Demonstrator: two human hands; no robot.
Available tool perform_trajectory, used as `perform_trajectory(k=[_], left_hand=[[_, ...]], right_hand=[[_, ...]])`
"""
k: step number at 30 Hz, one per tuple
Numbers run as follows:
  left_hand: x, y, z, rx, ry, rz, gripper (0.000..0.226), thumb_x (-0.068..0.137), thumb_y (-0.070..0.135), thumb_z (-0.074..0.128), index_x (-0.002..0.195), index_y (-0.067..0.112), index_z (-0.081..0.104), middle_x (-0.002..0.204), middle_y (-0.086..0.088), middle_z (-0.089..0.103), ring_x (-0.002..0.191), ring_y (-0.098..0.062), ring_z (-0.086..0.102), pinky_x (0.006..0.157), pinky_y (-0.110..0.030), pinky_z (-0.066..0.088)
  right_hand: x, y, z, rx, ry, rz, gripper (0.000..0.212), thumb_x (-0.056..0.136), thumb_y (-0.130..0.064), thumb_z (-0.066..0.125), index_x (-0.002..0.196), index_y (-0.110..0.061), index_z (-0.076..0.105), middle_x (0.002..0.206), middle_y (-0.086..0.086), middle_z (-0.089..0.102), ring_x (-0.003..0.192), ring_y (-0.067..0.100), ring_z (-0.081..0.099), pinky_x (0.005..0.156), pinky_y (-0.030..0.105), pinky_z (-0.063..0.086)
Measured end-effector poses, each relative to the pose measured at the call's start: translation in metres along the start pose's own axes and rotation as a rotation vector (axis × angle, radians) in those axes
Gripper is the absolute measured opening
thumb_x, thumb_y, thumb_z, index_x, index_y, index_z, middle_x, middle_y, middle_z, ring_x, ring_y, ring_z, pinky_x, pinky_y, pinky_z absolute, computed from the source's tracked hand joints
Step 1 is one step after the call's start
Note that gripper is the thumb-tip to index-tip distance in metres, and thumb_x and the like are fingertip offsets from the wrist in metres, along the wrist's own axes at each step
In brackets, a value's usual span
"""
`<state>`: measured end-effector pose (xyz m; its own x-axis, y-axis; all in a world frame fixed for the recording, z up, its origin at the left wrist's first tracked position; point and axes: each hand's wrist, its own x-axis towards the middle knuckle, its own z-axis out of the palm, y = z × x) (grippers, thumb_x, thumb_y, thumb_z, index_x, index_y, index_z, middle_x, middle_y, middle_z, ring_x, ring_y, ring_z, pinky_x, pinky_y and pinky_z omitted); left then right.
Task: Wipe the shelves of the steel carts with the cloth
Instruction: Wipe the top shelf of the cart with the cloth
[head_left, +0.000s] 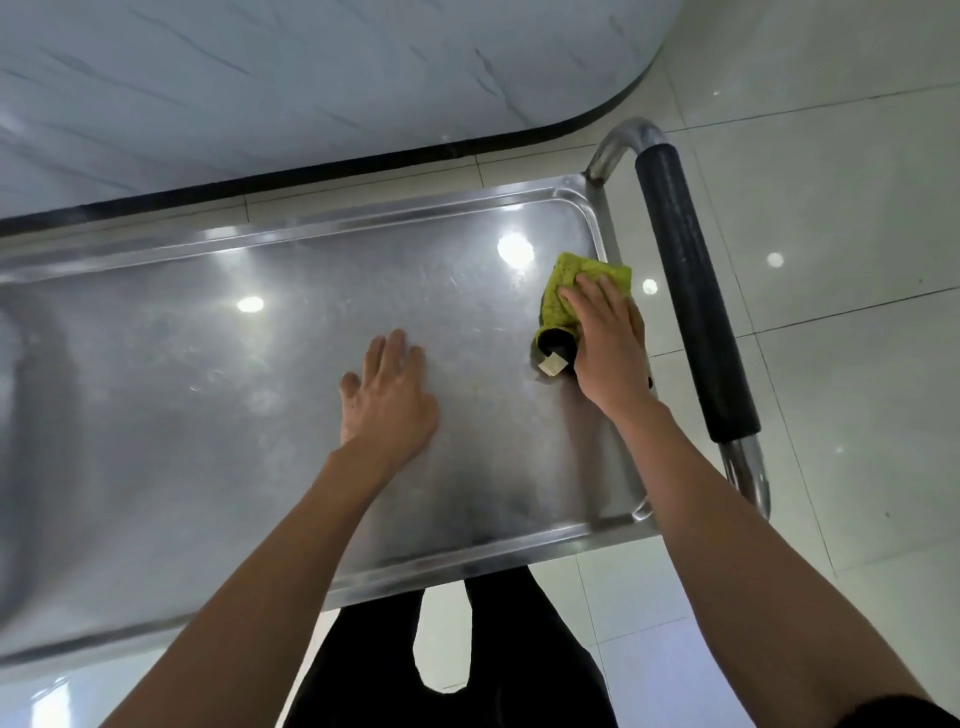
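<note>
The steel cart's top shelf (218, 395) fills the middle of the head view, a shiny tray with a raised rim. A yellow-green cloth (569, 283) with a dark edge and a small white label lies near the shelf's right end. My right hand (608, 348) presses flat on the cloth, fingers spread over it, close to the right rim. My left hand (387, 397) rests palm down on the bare steel at the shelf's middle, fingers apart, holding nothing.
The cart's push handle (691, 291), steel tube with a black foam grip, runs along the right end. A pale marbled counter with a dark edge (311, 171) stands just beyond the cart. White glossy floor tiles (857, 260) lie to the right; my dark trousers show below.
</note>
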<state>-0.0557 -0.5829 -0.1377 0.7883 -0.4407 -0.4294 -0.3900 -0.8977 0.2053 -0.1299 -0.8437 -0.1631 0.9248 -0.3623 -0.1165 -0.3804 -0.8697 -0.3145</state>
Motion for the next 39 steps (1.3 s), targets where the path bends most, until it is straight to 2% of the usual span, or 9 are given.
perform_trajectory(k=[7, 10, 13, 19, 24, 29, 33, 36, 39], left_hand=[[0.002, -0.028, 0.0, 0.039, -0.026, 0.052, 0.054, 0.091, 0.03, 0.048, 0.145, 0.031, 0.039, 0.16, 0.006, 0.022, 0.144, -0.029, 0.018, 0.103, -0.055, 0.036], [-0.003, -0.046, -0.006, -0.079, 0.072, 0.062, 0.044, 0.09, 0.026, 0.05, 0.133, 0.021, 0.053, 0.152, -0.002, 0.036, 0.138, -0.029, 0.033, 0.101, -0.052, 0.038], [-0.019, -0.073, -0.004, -0.063, 0.166, -0.001, 0.034, 0.088, 0.023, 0.052, 0.12, 0.014, 0.061, 0.139, -0.006, 0.046, 0.128, -0.031, 0.041, 0.098, -0.051, 0.039], [-0.046, -0.115, 0.004, -0.001, 0.069, 0.068, 0.054, 0.086, 0.023, 0.052, 0.139, 0.022, 0.045, 0.153, 0.001, 0.033, 0.141, -0.023, 0.026, 0.105, -0.049, 0.034], [-0.046, -0.121, 0.004, 0.031, 0.032, 0.082, 0.061, 0.089, 0.025, 0.05, 0.148, 0.026, 0.034, 0.159, 0.003, 0.023, 0.147, -0.02, 0.017, 0.11, -0.051, 0.029], [-0.047, -0.121, 0.009, 0.045, 0.051, 0.095, 0.064, 0.087, 0.027, 0.051, 0.148, 0.026, 0.03, 0.159, 0.0, 0.022, 0.148, -0.022, 0.017, 0.111, -0.053, 0.03], [-0.047, -0.111, 0.011, 0.014, 0.039, 0.039, 0.064, 0.09, 0.05, 0.052, 0.146, 0.026, 0.032, 0.158, 0.0, 0.023, 0.149, -0.022, 0.015, 0.112, -0.055, 0.027], [-0.047, -0.102, 0.011, 0.031, 0.005, 0.009, 0.065, 0.088, 0.04, 0.052, 0.147, 0.023, 0.03, 0.16, -0.001, 0.016, 0.15, -0.024, 0.009, 0.11, -0.058, 0.028], [-0.047, -0.09, 0.01, 0.064, -0.051, -0.043, 0.069, 0.089, 0.035, 0.05, 0.15, 0.018, 0.023, 0.162, -0.004, 0.007, 0.151, -0.03, 0.003, 0.11, -0.061, 0.028]], right_hand=[[-0.019, -0.027, 0.016, -0.067, -0.004, -0.009, 0.058, 0.091, -0.013, 0.045, 0.148, -0.023, 0.04, 0.159, -0.002, 0.033, 0.151, 0.023, 0.017, 0.12, 0.05, 0.019], [-0.031, -0.056, 0.03, -0.078, -0.008, -0.04, 0.06, 0.09, -0.01, 0.05, 0.148, -0.023, 0.041, 0.158, -0.002, 0.034, 0.151, 0.022, 0.018, 0.121, 0.047, 0.015], [-0.037, -0.088, 0.042, -0.073, -0.007, -0.074, 0.061, 0.088, -0.012, 0.053, 0.147, -0.022, 0.042, 0.157, -0.001, 0.036, 0.151, 0.023, 0.019, 0.121, 0.048, 0.015], [-0.042, -0.154, 0.064, -0.097, -0.054, -0.175, 0.063, 0.086, -0.013, 0.057, 0.147, -0.023, 0.041, 0.158, -0.003, 0.036, 0.151, 0.023, 0.018, 0.121, 0.05, 0.016], [-0.048, -0.198, 0.079, -0.135, -0.122, -0.323, 0.057, 0.092, -0.018, 0.046, 0.148, -0.022, 0.039, 0.16, -0.005, 0.03, 0.152, 0.022, 0.013, 0.121, 0.05, 0.015], [-0.051, -0.199, 0.079, -0.147, -0.123, -0.338, 0.057, 0.093, -0.019, 0.046, 0.149, -0.021, 0.038, 0.161, -0.006, 0.029, 0.152, 0.021, 0.012, 0.122, 0.05, 0.013], [-0.056, -0.19, 0.079, -0.138, -0.142, -0.411, 0.054, 0.094, -0.026, 0.033, 0.147, -0.021, 0.041, 0.16, -0.005, 0.032, 0.152, 0.021, 0.014, 0.122, 0.049, 0.014], [-0.057, -0.173, 0.072, -0.102, -0.159, -0.397, 0.06, 0.091, -0.035, 0.02, 0.145, -0.024, 0.043, 0.159, -0.006, 0.032, 0.152, 0.02, 0.015, 0.122, 0.047, 0.015], [-0.063, -0.147, 0.064, -0.083, -0.14, -0.305, 0.056, 0.093, -0.029, 0.025, 0.146, -0.026, 0.041, 0.161, -0.007, 0.028, 0.152, 0.019, 0.013, 0.123, 0.045, 0.013]])
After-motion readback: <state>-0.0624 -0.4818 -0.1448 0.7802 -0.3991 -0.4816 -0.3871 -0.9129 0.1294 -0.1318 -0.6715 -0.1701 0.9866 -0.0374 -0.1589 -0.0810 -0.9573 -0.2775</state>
